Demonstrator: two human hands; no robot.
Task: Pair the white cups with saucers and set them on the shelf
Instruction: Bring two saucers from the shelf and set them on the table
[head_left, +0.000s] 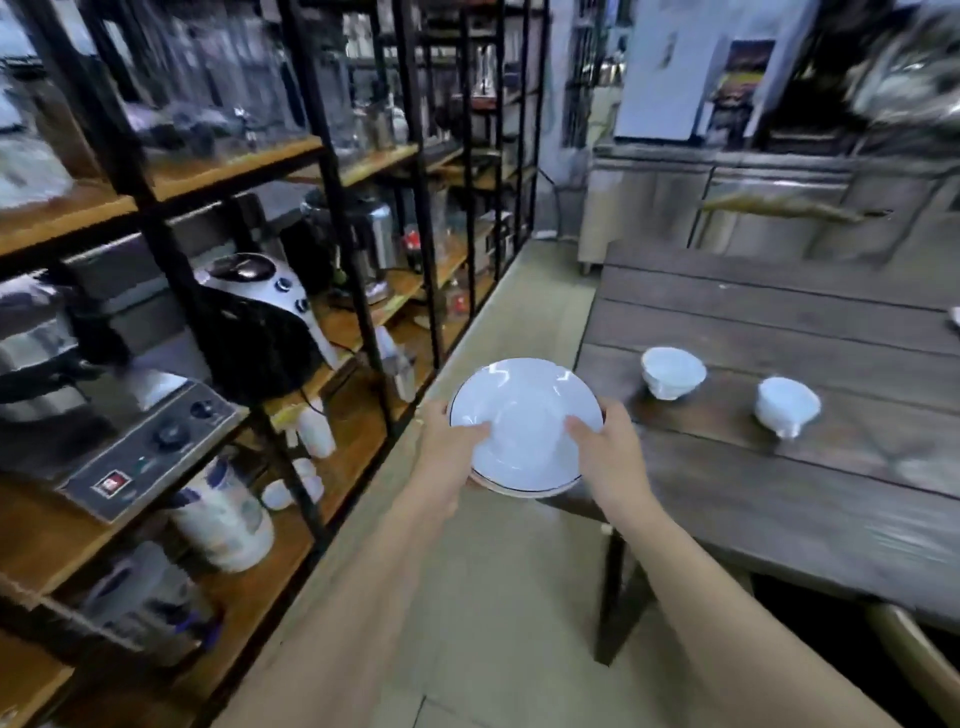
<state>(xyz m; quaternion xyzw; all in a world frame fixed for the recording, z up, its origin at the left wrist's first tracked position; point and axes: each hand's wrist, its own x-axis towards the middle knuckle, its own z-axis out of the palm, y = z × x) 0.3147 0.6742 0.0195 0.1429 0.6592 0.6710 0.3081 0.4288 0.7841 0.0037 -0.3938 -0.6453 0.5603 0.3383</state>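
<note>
Saucers (524, 415) stacked (top one empty), left hand (448, 449), right hand (609, 451) fingers (583, 429) clamped on rims

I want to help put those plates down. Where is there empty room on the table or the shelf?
The table is bare on the near planks in front of the left cup and right cup, and on the far planks behind them. The shelf is crowded with machines and a white jar; only a small wood strip shows nearby.
</note>
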